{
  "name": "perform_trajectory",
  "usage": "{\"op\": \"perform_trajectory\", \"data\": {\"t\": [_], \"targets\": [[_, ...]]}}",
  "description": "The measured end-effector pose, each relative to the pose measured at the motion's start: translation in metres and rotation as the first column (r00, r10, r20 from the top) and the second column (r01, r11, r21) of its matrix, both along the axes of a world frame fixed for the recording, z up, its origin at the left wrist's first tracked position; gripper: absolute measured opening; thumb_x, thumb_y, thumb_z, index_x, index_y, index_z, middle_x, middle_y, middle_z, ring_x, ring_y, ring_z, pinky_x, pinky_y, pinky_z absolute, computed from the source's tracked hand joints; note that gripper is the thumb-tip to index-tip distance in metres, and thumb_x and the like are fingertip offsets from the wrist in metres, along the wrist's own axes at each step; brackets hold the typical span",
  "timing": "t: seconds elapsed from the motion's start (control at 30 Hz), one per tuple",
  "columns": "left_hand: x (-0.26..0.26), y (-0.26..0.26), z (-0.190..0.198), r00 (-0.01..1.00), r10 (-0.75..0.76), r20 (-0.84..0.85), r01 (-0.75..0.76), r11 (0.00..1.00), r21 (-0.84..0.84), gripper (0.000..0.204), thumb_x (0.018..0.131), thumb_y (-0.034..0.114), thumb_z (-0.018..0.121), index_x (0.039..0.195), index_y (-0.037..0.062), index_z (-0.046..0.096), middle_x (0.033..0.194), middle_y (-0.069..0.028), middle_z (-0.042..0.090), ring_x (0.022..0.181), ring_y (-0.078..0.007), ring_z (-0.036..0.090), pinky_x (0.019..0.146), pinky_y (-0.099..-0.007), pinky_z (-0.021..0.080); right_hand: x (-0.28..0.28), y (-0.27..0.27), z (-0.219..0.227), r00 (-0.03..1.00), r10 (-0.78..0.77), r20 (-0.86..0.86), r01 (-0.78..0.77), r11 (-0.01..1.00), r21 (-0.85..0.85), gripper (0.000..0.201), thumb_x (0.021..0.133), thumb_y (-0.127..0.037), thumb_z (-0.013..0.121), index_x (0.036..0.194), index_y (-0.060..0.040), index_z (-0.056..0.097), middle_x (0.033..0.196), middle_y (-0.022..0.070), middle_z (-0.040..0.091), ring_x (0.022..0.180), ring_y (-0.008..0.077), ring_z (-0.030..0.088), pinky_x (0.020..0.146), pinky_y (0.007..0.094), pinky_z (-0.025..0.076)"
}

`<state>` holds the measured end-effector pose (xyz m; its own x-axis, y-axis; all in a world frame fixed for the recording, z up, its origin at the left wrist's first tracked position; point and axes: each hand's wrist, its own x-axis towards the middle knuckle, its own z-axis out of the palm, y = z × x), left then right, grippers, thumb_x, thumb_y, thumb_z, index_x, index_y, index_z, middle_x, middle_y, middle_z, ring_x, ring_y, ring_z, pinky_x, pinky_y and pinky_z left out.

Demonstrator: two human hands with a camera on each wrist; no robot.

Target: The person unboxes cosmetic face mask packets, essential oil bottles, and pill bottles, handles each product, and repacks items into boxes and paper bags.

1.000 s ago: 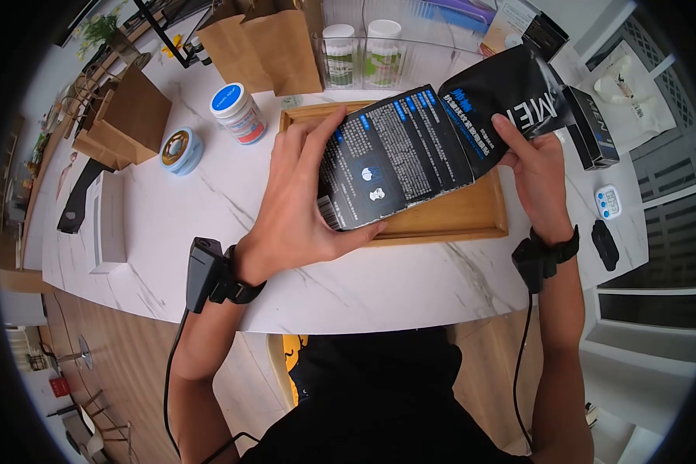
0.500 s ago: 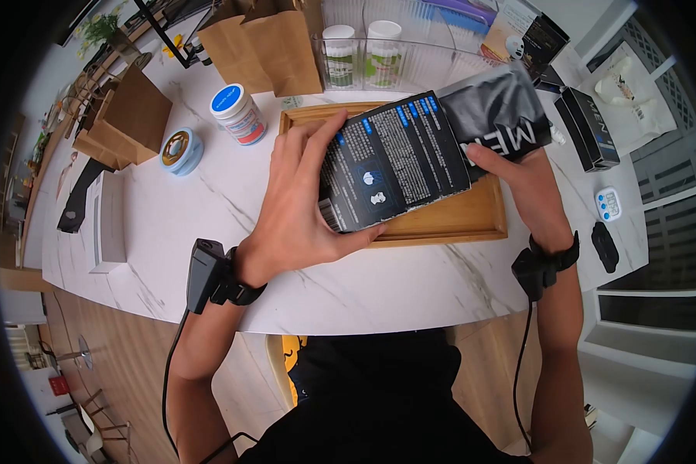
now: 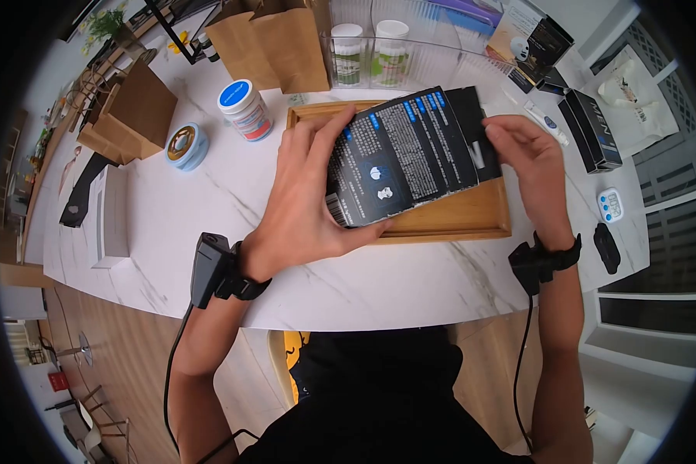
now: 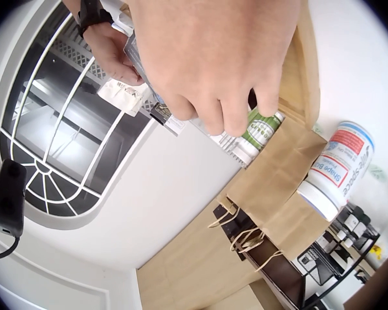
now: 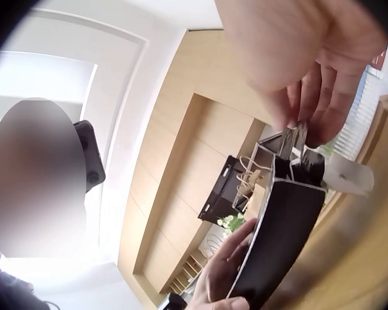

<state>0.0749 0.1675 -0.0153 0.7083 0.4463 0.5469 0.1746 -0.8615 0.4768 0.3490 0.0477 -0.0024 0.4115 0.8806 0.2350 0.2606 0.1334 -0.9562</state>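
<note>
A black box (image 3: 398,151) with white and blue print is tilted above a wooden tray (image 3: 448,223). My left hand (image 3: 305,193) grips it, fingers over the far edge and thumb along the near one. At the box's open right end, beside a black flap (image 3: 465,116), my right hand (image 3: 527,155) pinches the end of a shiny black pouch (image 5: 296,139). Most of the pouch is hidden inside the box. The right wrist view shows the fingertips right at the opening, while in the left wrist view the left hand's back (image 4: 220,51) covers most of the box.
Left of the tray stand a blue-lidded white tub (image 3: 243,110), a round light-blue container (image 3: 186,147) and a white box (image 3: 108,220). Paper bags (image 3: 267,46) and a clear organizer (image 3: 441,66) stand behind. A black box (image 3: 590,131) and a timer (image 3: 609,206) lie to the right.
My right hand has pushed the pouch leftward into the box, so only its end shows. Its grip has moved to that end. The left hand keeps holding the box.
</note>
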Motion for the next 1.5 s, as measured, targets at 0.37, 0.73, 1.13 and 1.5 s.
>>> {"op": "perform_trajectory", "data": {"t": [0.37,0.73,1.13,1.5], "targets": [[0.001,-0.001,-0.002,1.0,0.004,-0.001,-0.004,1.0,-0.001,0.107,0.057,0.028,0.089,0.145,-0.0015,0.038,0.126,-0.0203,0.046,0.116,-0.0388,0.045,0.102,-0.0454,0.037,-0.01,-0.001,-0.013,0.967,0.186,0.175,-0.186,0.982,-0.014,0.021,0.097,-0.015,0.066,0.111,-0.0002,0.07,0.099,0.0028,0.065,0.083,0.0077,0.058,0.072,0.021,0.046],[0.001,0.0,-0.003,1.0,0.015,-0.001,-0.015,1.0,0.014,0.108,0.057,0.029,0.089,0.146,-0.0014,0.037,0.129,-0.0207,0.046,0.117,-0.0388,0.045,0.103,-0.0463,0.037,-0.006,-0.001,-0.012,0.958,0.165,0.233,-0.174,0.985,0.017,0.021,0.098,-0.018,0.064,0.11,-0.001,0.069,0.105,0.0027,0.063,0.092,0.0104,0.059,0.076,0.0235,0.048],[0.002,0.0,-0.002,0.997,-0.008,0.074,0.006,0.999,0.032,0.109,0.059,0.032,0.09,0.147,-0.0008,0.035,0.131,-0.0211,0.045,0.119,-0.039,0.046,0.103,-0.0463,0.038,-0.007,-0.002,0.001,0.934,0.116,-0.339,-0.166,0.979,-0.122,0.038,0.104,-0.028,0.053,0.13,-0.0015,0.061,0.12,0.01,0.066,0.105,0.0152,0.065,0.078,0.0283,0.057],[0.002,0.0,-0.003,0.999,0.026,0.031,-0.027,0.999,0.025,0.108,0.058,0.031,0.09,0.146,-0.0004,0.036,0.131,-0.0212,0.046,0.117,-0.0394,0.046,0.103,-0.0463,0.038,-0.009,-0.001,-0.001,0.979,0.092,-0.18,-0.108,0.99,-0.085,0.031,0.1,-0.021,0.062,0.126,-0.0051,0.063,0.11,0.0037,0.067,0.096,0.0078,0.064,0.077,0.0229,0.055]]}}
